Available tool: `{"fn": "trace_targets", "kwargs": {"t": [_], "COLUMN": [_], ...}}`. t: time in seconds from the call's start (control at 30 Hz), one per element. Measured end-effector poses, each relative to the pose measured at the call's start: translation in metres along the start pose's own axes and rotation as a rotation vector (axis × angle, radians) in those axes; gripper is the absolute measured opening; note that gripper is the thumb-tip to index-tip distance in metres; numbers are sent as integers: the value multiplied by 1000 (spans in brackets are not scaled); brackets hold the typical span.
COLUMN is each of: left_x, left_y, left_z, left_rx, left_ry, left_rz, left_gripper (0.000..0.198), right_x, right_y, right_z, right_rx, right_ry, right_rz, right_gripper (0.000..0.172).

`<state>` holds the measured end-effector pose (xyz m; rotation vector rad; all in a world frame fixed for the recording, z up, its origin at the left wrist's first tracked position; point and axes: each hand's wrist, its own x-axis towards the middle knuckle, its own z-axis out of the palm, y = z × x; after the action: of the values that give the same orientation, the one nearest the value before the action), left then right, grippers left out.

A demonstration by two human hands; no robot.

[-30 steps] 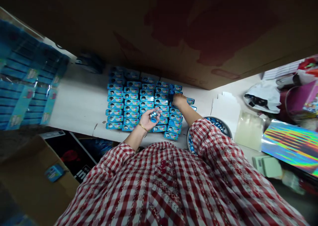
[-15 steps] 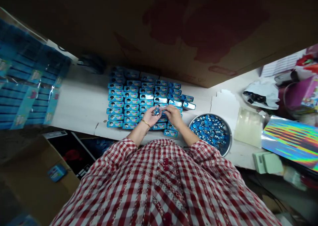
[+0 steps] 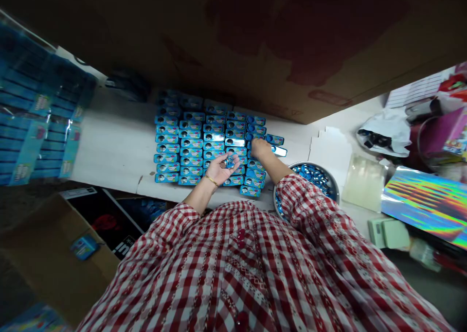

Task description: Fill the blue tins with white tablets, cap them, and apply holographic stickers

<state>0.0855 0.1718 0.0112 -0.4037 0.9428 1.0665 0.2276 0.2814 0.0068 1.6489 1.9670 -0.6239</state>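
Note:
My left hand [image 3: 217,171] is turned palm up, its fingers curled around several small round blue-and-silver pieces [image 3: 228,163]. It hovers over the near part of several columns of small blue rectangular tins [image 3: 191,142], which stand close together on the white table. Over the right-hand columns, my right hand [image 3: 261,148] reaches down with fingers bent together onto the tins. Its fingertips are hidden, so what they pinch cannot be made out. Most visible tins have a dark round spot at one end; some on the right show a blue round one.
Beside my right forearm stands a metal bowl [image 3: 337,191] of similar round pieces. A large cardboard box [image 3: 233,40] overhangs the table's far side. Packed blue bags [image 3: 32,128] lie left, an open carton [image 3: 47,269] below. A pale green device [image 3: 388,234] sits at right.
My right hand has left the left palm and moved up and right onto the tins. My left hand has shifted slightly, still holding the round pieces.

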Motion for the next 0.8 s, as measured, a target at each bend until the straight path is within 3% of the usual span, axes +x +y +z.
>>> {"fn": "trace_targets", "kwargs": {"t": [0.2, 0.33, 0.47, 0.57, 0.67, 0.8], "left_x": [-1, 4, 8, 6, -2, -14], "left_y": [-1, -4, -14, -20, -19, -12], "left_z": [1, 1, 3, 4, 4, -1], "left_rx": [-19, -9, -4, -14, -41, -38], "left_ry": [17, 13, 8, 0, 11, 23], "left_rz": [16, 61, 83, 55, 25, 31], "left_gripper": [20, 20, 18, 16, 17, 31], "right_x": [-25, -61, -81, -84, -79, -63], "right_y": [6, -6, -27, -23, 0, 26], "right_z": [2, 31, 59, 66, 61, 50], "right_rx": [65, 403, 619, 691, 672, 415], "right_ry": [122, 308, 317, 312, 313, 259], "right_rz": [-56, -226, -300, -331, -210, -30], "right_gripper": [36, 20, 10, 9, 13, 14]}}
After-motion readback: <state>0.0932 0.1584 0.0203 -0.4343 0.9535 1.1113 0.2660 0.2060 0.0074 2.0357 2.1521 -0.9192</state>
